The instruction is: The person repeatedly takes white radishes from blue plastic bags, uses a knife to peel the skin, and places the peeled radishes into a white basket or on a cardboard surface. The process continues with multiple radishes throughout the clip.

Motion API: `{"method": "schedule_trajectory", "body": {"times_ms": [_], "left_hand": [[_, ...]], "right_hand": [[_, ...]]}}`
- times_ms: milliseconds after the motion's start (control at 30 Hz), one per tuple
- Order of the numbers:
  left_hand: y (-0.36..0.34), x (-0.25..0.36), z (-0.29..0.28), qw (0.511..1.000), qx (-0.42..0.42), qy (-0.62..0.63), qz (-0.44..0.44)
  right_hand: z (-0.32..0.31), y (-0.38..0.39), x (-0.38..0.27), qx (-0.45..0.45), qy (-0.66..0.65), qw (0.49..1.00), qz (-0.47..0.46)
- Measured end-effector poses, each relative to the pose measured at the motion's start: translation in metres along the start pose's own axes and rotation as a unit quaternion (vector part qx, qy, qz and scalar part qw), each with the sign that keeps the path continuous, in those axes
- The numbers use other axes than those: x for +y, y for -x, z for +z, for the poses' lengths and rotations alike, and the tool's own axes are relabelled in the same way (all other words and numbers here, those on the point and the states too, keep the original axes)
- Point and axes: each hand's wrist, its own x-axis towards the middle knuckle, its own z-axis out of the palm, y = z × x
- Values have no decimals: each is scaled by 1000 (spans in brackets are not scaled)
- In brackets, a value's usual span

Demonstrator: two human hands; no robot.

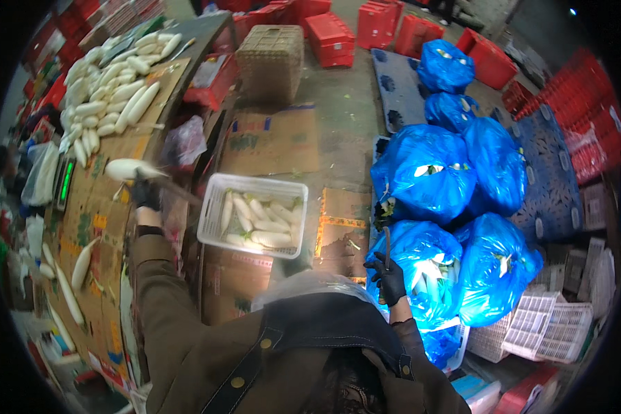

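Observation:
My left hand (146,192), in a black glove, reaches over the cardboard-covered table on the left. Its fingers close on the end of a white daikon radish (127,169), slightly blurred by motion. In front of the blue bags, my right hand (390,279), also black-gloved, is wrapped round a slim, slightly curved knife (387,241) pointing up. Between the two hands a white plastic crate (254,182) stands low, with several daikons (269,224) inside. A large heap of daikons (110,96) covers the table's far end.
Several full blue plastic bags (428,172) stand along the right, some on blue pallets (400,90). A scale (63,183) with a green display sits at the table's left edge. Loose daikons (69,293) lie nearer. Red crates (330,38) and a beige crate (272,62) stand farther off.

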Motion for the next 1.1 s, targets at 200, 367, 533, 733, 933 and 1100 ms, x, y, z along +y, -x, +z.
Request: {"method": "schedule_trajectory", "body": {"times_ms": [200,367,533,733,933,1100], "left_hand": [[-70,-41,-8,985,51,-124,-104],[-21,-224,34,938,-29,-242,-248],[149,-359,148,854,-137,-380,-328],[314,-458,240,717,-397,-435,-373],[425,-505,291,422,-759,-495,37],[494,-459,350,355,-790,-497,-62]], "right_hand": [[2,-10,17,-48,-31,998,-25],[-7,10,40,-195,-16,975,-107],[-44,40,59,-173,-147,974,3],[-115,67,98,-74,-344,935,45],[-209,32,226,218,-358,908,26],[-320,1,319,383,-201,901,37]]}}
